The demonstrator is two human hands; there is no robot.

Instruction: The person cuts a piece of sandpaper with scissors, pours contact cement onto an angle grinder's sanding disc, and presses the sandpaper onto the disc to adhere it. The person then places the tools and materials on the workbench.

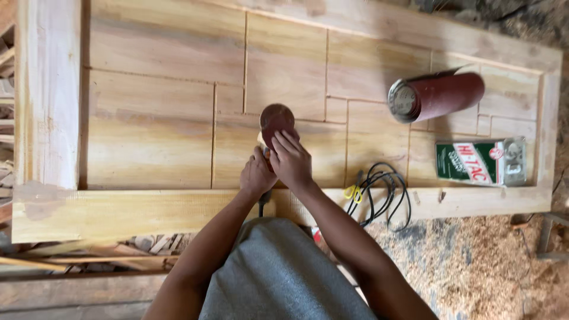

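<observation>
Two hands on it: your sander disc (277, 120) sits mid-panel on the door (148, 136), just beyond your grip, long axis pointing away from you. Right hand (290, 159) clasps the top, left hand (256, 176) wraps the body near the door's near edge.

Tin can (481, 162): lying on its side on the wooden door panel (148, 130), near the right end, just inside the raised frame edge.
Can shape: flat, rectangular, long side running left to right.
Can label: green, with a white band crossing at a slant and red lettering on that band; small round red and white mark toward the right.
Can end: bare grey metal at the right, with a round cap.
Neighbour above: roll of dark red sandpaper (437, 95), apart from the can, round paper label of pale grey on the end facing left.
Signs, screens: none in view.
</observation>
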